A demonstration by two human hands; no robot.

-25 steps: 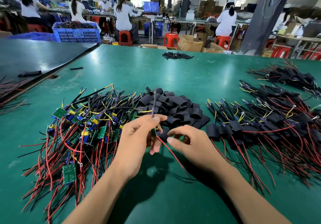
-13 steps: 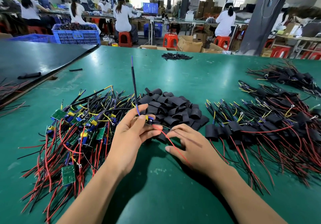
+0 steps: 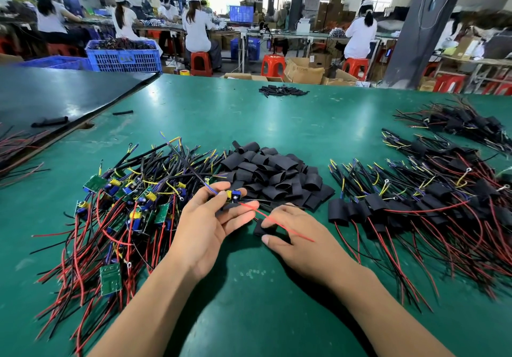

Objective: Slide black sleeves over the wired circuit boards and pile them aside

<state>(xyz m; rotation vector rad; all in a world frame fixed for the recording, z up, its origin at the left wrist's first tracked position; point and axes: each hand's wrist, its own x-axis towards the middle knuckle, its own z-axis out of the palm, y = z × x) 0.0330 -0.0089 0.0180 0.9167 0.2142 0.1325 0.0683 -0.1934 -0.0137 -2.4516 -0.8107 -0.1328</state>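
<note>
My left hand (image 3: 206,223) holds one wired circuit board (image 3: 234,196) with yellow and blue parts; its red wire trails right across my right hand and its black lead points up and left. My right hand (image 3: 293,234) pinches a flat black sleeve (image 3: 261,229) against the table just below the board. A heap of black sleeves (image 3: 274,173) lies right behind both hands. Bare wired boards (image 3: 130,207) are piled at the left. Sleeved boards (image 3: 415,207) are piled at the right.
The green table (image 3: 249,301) runs on ahead, with a small cluster of black sleeves (image 3: 281,90) near its far edge and another sleeved pile (image 3: 460,124) at far right. A dark table (image 3: 55,93) adjoins at the left. Seated people work at benches beyond.
The board's black lead, upright half a second ago, has swung down to the left. My right hand has drawn back toward me and now pinches a sleeve.
</note>
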